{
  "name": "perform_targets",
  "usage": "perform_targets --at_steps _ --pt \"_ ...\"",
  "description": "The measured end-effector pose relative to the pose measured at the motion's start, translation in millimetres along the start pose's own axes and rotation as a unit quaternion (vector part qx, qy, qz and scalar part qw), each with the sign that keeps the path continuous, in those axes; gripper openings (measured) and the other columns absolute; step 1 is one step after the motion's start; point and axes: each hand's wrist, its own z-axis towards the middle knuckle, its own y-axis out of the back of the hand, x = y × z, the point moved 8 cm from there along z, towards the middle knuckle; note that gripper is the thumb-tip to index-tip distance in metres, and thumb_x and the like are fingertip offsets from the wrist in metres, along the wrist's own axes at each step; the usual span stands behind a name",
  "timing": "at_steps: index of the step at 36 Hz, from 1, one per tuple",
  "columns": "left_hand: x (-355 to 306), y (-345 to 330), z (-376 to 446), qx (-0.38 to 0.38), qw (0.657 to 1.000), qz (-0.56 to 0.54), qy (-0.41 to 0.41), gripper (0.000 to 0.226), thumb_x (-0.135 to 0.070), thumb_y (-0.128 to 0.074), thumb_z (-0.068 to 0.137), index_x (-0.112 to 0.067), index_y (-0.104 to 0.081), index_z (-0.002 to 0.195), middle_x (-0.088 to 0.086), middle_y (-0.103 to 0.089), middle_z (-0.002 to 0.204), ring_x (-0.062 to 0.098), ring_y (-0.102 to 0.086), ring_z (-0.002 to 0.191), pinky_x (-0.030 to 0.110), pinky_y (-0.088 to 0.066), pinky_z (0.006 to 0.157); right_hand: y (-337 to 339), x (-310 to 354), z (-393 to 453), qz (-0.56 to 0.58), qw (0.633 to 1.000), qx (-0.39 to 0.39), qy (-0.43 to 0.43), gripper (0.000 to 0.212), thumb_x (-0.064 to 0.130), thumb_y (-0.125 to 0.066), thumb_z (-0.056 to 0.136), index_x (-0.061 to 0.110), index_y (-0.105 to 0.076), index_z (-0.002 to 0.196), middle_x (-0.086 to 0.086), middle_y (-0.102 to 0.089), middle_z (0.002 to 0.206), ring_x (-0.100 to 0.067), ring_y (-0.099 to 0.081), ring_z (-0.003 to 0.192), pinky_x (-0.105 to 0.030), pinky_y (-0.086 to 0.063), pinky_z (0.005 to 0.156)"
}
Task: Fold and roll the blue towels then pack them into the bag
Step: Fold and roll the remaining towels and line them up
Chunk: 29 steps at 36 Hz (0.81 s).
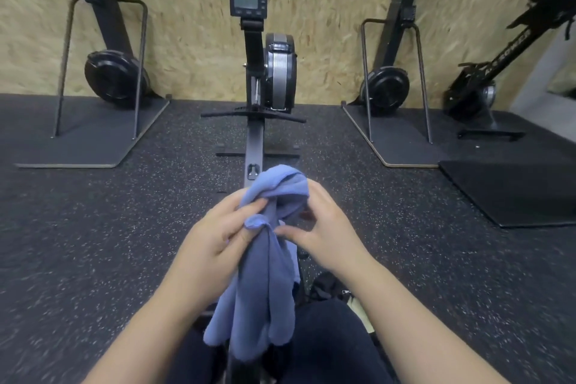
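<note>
- A soft blue cloth towel (261, 274) hangs bunched in mid-air between both hands, above the person's dark-trousered lap, its lower folds drooping near the camera.
- The left hand (215, 237) grips the towel's gathered upper part, fingers curled round it.
- The right hand (324, 227) pinches the towel's crumpled top from the right.
- A black rowing machine (265, 72) stands beyond on the speckled dark rubber floor (109, 227), against the far chipboard wall (193, 25).
- A dark item lies beside the right knee; what it is I cannot tell.

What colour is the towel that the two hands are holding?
The towel is plain light blue with a slight purple tint, no pattern. It shows best in the head view.
</note>
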Motion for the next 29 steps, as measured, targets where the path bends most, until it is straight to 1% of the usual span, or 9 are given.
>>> perform_targets --at_steps 4,8,12,17,20,22,24,26,29 --pt "5 3 -17 0.025 0.999 0.010 0.022 0.039 -0.039 -0.045 0.092 -0.041 -0.051 0.130 -0.039 -0.046 0.132 -0.010 -0.047 0.122 0.006 -0.034 0.097 -12 5 -10 0.070 0.997 -0.025 -0.023 0.050 0.035 -0.073 0.069 0.025 -0.059 0.116 0.026 -0.052 0.116 -0.005 -0.054 0.114 -0.027 -0.047 0.092" --pt "16 -1 -40 0.077 0.996 -0.004 0.055 0.035 -0.044 -0.045 0.090 -0.048 -0.054 0.124 -0.042 -0.047 0.129 -0.013 -0.046 0.121 0.005 -0.034 0.096 -30 2 -22 0.106 0.993 -0.034 -0.051 0.035 0.034 -0.073 0.073 0.038 -0.059 0.105 0.023 -0.056 0.113 -0.003 -0.056 0.109 -0.022 -0.046 0.090" --pt "44 -3 -67 0.099 0.987 -0.016 0.124 0.029 -0.036 -0.052 0.089 -0.041 -0.067 0.114 -0.046 -0.047 0.124 -0.017 -0.048 0.116 0.005 -0.041 0.089 -47 -16 -34 0.094 0.989 -0.040 -0.105 0.027 0.008 -0.068 0.084 0.034 -0.061 0.088 0.009 -0.064 0.093 -0.007 -0.058 0.082 -0.020 -0.045 0.074" --pt "69 3 -93 0.134 0.978 0.004 0.159 0.030 -0.044 -0.049 0.091 -0.069 -0.057 0.106 -0.042 -0.052 0.123 -0.014 -0.049 0.117 0.005 -0.036 0.093 -69 -40 -48 0.070 0.983 -0.031 -0.167 0.020 0.001 -0.061 0.085 0.017 -0.068 0.096 0.009 -0.066 0.093 0.002 -0.056 0.081 -0.013 -0.041 0.073" --pt "98 12 -112 0.148 0.969 0.050 0.191 0.029 -0.053 -0.046 0.087 -0.076 -0.049 0.106 -0.045 -0.044 0.129 -0.014 -0.045 0.122 0.016 -0.039 0.102 -81 -52 -56 0.030 0.982 -0.011 -0.184 0.022 0.006 -0.062 0.086 0.026 -0.066 0.093 0.013 -0.063 0.093 0.010 -0.054 0.078 -0.008 -0.038 0.070" --pt "114 21 -123 0.135 0.965 0.070 0.214 0.032 -0.047 -0.049 0.091 -0.075 -0.050 0.105 -0.047 -0.040 0.129 -0.014 -0.043 0.124 0.018 -0.038 0.105 -89 -59 -61 -0.006 0.981 0.015 -0.194 0.020 0.008 -0.061 0.088 0.025 -0.067 0.096 0.016 -0.061 0.093 0.010 -0.052 0.075 -0.005 -0.036 0.068" --pt "119 29 -127 0.121 0.963 0.065 0.232 0.033 -0.039 -0.052 0.095 -0.071 -0.056 0.101 -0.045 -0.048 0.124 -0.013 -0.046 0.122 0.014 -0.036 0.104 -95 -65 -65 -0.036 0.979 0.032 -0.198 0.021 0.006 -0.058 0.088 0.020 -0.070 0.100 0.016 -0.062 0.096 0.005 -0.050 0.078 -0.004 -0.036 0.071" --pt "120 40 -128 0.094 0.964 0.055 0.242 0.045 -0.021 -0.056 0.095 -0.065 -0.062 0.098 -0.040 -0.057 0.118 -0.013 -0.050 0.116 0.013 -0.040 0.099 -99 -72 -68 -0.048 0.975 0.041 -0.211 0.023 0.006 -0.057 0.087 0.020 -0.070 0.101 0.016 -0.062 0.097 0.003 -0.051 0.082 -0.005 -0.037 0.074" --pt "114 58 -123 0.049 0.965 0.076 0.245 0.069 -0.007 -0.057 0.093 -0.075 -0.054 0.095 -0.045 -0.056 0.110 -0.018 -0.052 0.107 0.000 -0.034 0.090 -107 -85 -73 -0.077 0.966 0.064 -0.239 0.023 0.010 -0.057 0.089 0.021 -0.069 0.104 0.013 -0.064 0.103 -0.005 -0.055 0.094 -0.018 -0.042 0.083"
